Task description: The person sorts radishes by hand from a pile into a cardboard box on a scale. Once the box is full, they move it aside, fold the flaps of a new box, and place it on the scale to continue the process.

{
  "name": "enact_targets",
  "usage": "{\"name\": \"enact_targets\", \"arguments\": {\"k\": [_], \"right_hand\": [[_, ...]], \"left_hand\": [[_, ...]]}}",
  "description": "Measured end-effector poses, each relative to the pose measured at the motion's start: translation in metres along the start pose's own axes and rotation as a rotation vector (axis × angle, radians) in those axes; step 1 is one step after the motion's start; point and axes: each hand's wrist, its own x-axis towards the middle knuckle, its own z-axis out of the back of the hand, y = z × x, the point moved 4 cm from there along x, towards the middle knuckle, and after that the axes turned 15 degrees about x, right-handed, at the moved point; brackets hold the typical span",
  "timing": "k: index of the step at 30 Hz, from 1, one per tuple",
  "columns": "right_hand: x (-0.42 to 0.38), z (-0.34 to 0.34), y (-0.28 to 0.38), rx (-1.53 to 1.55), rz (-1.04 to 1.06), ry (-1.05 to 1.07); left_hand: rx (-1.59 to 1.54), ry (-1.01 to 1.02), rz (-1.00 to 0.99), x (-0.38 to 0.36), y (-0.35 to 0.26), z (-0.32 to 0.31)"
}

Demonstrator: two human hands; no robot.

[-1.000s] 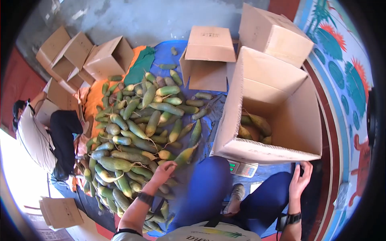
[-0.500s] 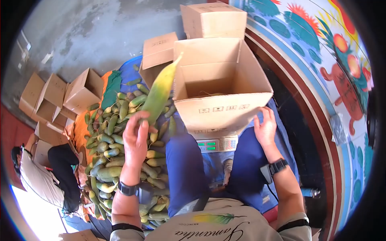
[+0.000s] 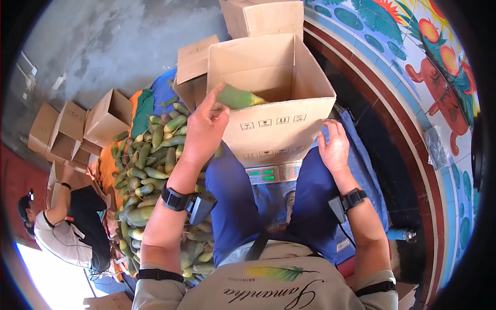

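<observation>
A green radish (image 3: 236, 97) with a paler tip lies over the near left rim of a large open cardboard box (image 3: 281, 121). My left hand (image 3: 205, 124) is closed on its left end. Against the box's front right side, near the edge, rests my right hand (image 3: 335, 144), fingers apart and holding nothing. Beneath the box is a scale (image 3: 274, 173) with green lit displays, between my knees. The box's floor is mostly hidden by its front wall.
A large pile of green radishes (image 3: 150, 170) spreads at the left on orange and blue sheets. More cardboard boxes (image 3: 108, 118) stand at the left and behind. A person (image 3: 67, 232) sits at the far left. A painted wall curves along the right.
My left hand has carried the radish up and right, from over the pile to the box's rim, turning it from upright to nearly level. The person at the left has raised an arm.
</observation>
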Motion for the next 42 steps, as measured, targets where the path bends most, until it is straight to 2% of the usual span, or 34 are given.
{"name": "enact_targets", "arguments": {"k": [2, 4, 8, 10, 13, 17, 19, 20, 22, 26, 29, 31, 38, 42], "right_hand": [[0.000, -0.001, -0.001, -0.005, 0.019, -0.004], [0.000, -0.001, 0.000, 0.002, 0.019, 0.004], [0.001, -0.002, -0.001, 0.012, -0.022, 0.018], [0.001, -0.005, -0.002, 0.012, -0.010, 0.018], [0.001, -0.007, -0.002, 0.012, -0.006, 0.030], [0.000, -0.015, -0.008, 0.024, -0.045, 0.061], [-0.001, -0.017, -0.011, 0.010, -0.057, 0.080], [-0.002, -0.018, -0.013, 0.008, -0.057, 0.089], [-0.003, -0.022, -0.018, -0.040, -0.047, 0.102], [-0.003, -0.028, -0.025, -0.018, -0.036, 0.119], [-0.002, -0.028, -0.023, -0.035, -0.042, 0.142], [-0.002, -0.029, -0.025, -0.031, -0.068, 0.158], [-0.001, -0.031, -0.027, -0.051, -0.089, 0.193], [-0.002, -0.032, -0.030, -0.070, -0.045, 0.177]], "left_hand": [[0.021, 0.026, 0.029, -0.007, 0.006, -0.001], [-0.084, -0.044, -0.038, -0.015, 0.017, -0.001], [-0.019, -0.037, -0.031, -0.036, 0.050, 0.006], [-0.033, 0.067, 0.194, -0.054, 0.075, 0.007], [-0.065, 0.088, 0.313, -0.084, 0.127, -0.002], [0.029, 0.139, 0.399, -0.137, 0.195, -0.016], [0.235, 0.237, 0.431, -0.170, 0.233, -0.024], [0.231, 0.238, 0.439, -0.185, 0.248, -0.028], [0.526, 0.342, 0.455, -0.214, 0.277, -0.033], [0.515, 0.445, 0.599, -0.268, 0.330, -0.049], [0.489, 0.444, 0.657, -0.289, 0.346, -0.057], [0.406, 0.433, 0.836, -0.301, 0.355, -0.059], [0.452, 0.328, 0.856, -0.320, 0.385, -0.071], [0.459, 0.270, 0.871, -0.305, 0.375, -0.068]]}}
